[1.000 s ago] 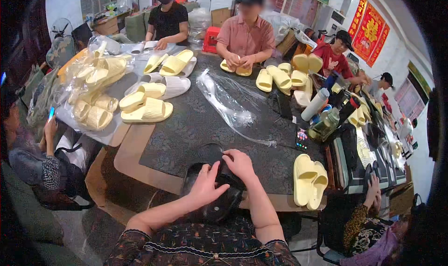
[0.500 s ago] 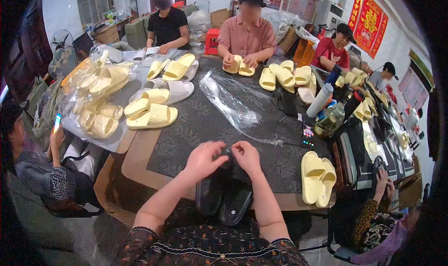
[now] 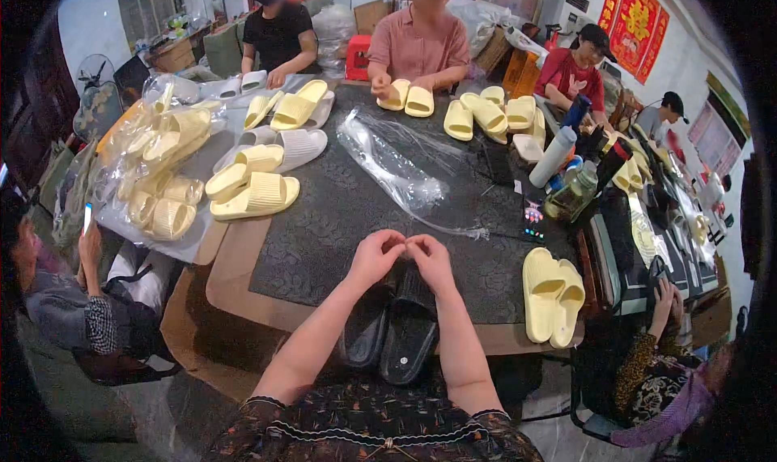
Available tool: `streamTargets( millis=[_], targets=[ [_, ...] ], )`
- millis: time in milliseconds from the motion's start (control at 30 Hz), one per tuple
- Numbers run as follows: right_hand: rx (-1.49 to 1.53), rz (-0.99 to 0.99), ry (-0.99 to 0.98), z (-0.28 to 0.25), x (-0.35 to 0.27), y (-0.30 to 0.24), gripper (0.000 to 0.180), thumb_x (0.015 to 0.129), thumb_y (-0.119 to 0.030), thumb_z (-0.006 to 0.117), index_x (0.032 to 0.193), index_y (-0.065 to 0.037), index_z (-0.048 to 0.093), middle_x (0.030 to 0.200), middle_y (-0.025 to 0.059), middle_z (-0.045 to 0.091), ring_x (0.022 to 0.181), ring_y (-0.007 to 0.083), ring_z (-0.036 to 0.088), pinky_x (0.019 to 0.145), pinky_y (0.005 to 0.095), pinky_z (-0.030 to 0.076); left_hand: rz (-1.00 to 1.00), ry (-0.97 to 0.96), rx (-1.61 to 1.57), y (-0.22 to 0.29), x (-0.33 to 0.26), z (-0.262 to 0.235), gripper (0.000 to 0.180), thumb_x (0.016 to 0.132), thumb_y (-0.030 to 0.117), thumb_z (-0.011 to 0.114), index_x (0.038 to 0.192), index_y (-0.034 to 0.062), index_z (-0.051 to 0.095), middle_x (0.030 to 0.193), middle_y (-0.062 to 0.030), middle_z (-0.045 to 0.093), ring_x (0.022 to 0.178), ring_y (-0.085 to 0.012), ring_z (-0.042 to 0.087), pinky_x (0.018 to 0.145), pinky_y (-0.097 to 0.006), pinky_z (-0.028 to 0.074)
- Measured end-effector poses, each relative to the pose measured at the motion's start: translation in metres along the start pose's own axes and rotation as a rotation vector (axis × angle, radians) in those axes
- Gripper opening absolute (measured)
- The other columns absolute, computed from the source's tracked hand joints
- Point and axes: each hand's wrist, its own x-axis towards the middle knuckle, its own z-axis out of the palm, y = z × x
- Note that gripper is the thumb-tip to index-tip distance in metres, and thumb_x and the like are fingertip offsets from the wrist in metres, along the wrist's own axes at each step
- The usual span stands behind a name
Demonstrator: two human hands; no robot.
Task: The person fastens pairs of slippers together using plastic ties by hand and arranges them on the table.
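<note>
A pair of black slippers point(image 3: 410, 332) lies at the table's near edge in front of me, the heels toward my body. My left hand point(image 3: 377, 257) is over the far end of the left slipper, thumb and fingers drawn together. Close against it, my right hand point(image 3: 431, 263) is above the far end of the right slipper, its fingers also pinched. The fingertips of both hands almost meet. Whatever they hold, if anything, is too small to make out. Beyond them, long clear plastic bags point(image 3: 396, 170) are spread on the dark patterned tablecloth point(image 3: 316, 255).
Yellow slippers point(image 3: 554, 296) lie to my right, with more yellow and grey pairs point(image 3: 257, 195) at left beside bagged slippers point(image 3: 166, 170). Bottles point(image 3: 554, 157) and a lit phone point(image 3: 533, 221) stand or lie at right. Several people sit around the tables, one handling yellow slippers point(image 3: 418, 100) opposite.
Both hands have drawn closer together and slightly away from me, fingertips now nearly meeting. More of the black slippers shows. The view has shifted a little.
</note>
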Motion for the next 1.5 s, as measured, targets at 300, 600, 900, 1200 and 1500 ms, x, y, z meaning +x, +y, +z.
streamTargets(
  millis=[300, 600, 900, 1200, 1500],
  targets=[
    [0.183, -0.059, 0.122, 0.003, -0.003, -0.007, 0.013, 0.087, -0.007, 0.063, 0.099, -0.003, 0.061, 0.085, -0.0031, 0.058, 0.075, 0.0029, 0.051, 0.065, 0.0185, 0.041, -0.066, 0.012, 0.187, -0.008, 0.003, 0.001, 0.069, 0.073, 0.019, 0.077, 0.131, 0.0042, 0.043, 0.086, -0.0091, 0.064, 0.082, -0.0264, 0.063, 0.078, -0.033, 0.052],
    [0.108, -0.028, 0.061, 0.001, -0.001, 0.0, 0.016, 0.087, -0.006, 0.062, 0.102, -0.002, 0.06, 0.091, -0.0013, 0.06, 0.081, 0.0054, 0.054, 0.072, 0.0204, 0.044, -0.101, -0.115, -0.204, -0.02, 0.01, -0.008, 0.057, 0.078, 0.017, 0.075, 0.126, 0.0044, 0.048, 0.083, -0.0006, 0.062, 0.071, -0.0054, 0.055, 0.068, -0.023, 0.046],
    [0.155, -0.016, 0.076, 0.002, -0.001, 0.0, 0.016, 0.087, -0.009, 0.063, 0.1, -0.001, 0.06, 0.09, 0.0012, 0.062, 0.08, 0.0074, 0.056, 0.073, 0.0225, 0.046, -0.085, -0.066, -0.196, 0.001, 0.005, -0.002, 0.03, 0.08, 0.019, 0.073, 0.101, 0.0002, 0.064, 0.086, -0.0036, 0.067, 0.077, -0.0092, 0.061, 0.072, -0.026, 0.05],
    [0.008, 0.021, 0.025, 0.002, 0.001, 0.01, 0.018, 0.086, -0.017, 0.062, 0.09, 0.0, 0.063, 0.077, 0.0017, 0.062, 0.07, 0.0079, 0.055, 0.065, 0.0246, 0.045, -0.041, -0.028, -0.024, 0.0, 0.001, -0.002, 0.017, 0.081, 0.014, 0.07, 0.09, 0.0004, 0.067, 0.08, -0.0044, 0.068, 0.073, -0.0091, 0.063, 0.069, -0.025, 0.05],
    [-0.105, 0.034, 0.038, 0.002, -0.001, 0.003, 0.027, 0.084, -0.024, 0.061, 0.073, 0.001, 0.061, 0.06, 0.0019, 0.055, 0.06, 0.0079, 0.048, 0.054, 0.0289, 0.04, -0.047, -0.006, -0.092, -0.014, 0.004, 0.001, 0.014, 0.08, 0.013, 0.069, 0.088, 0.0013, 0.067, 0.078, -0.0033, 0.068, 0.071, -0.0084, 0.061, 0.067, -0.025, 0.049]
  ],
)
